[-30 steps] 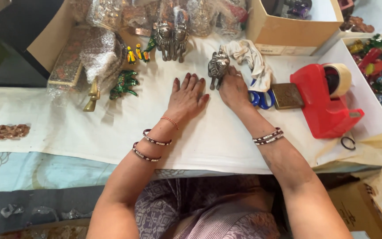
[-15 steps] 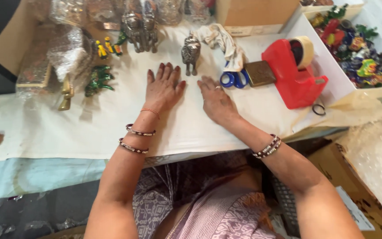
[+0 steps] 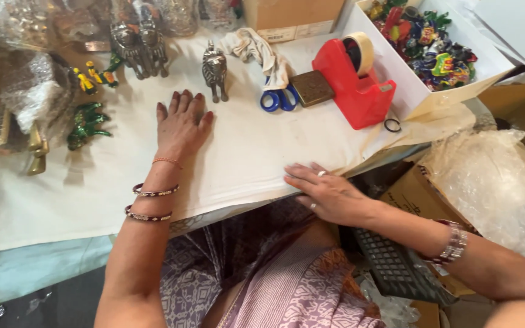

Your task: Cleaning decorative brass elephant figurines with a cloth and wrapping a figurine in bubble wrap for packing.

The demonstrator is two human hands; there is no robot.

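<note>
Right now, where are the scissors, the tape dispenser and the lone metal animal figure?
Scissors [image 3: 277,99], head view, on the blue handles.
Tape dispenser [image 3: 350,91], head view, on its red body.
Metal figure [image 3: 214,69], head view, on its body.

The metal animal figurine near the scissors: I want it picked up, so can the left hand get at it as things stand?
Probably yes: the left hand lies flat beside the metal animal figurine, with only bare white cloth between them.

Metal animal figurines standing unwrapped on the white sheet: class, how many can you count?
3: two side by side at the far edge, one alone beyond the left hand. The wrapped bundles behind may hide more.
</note>
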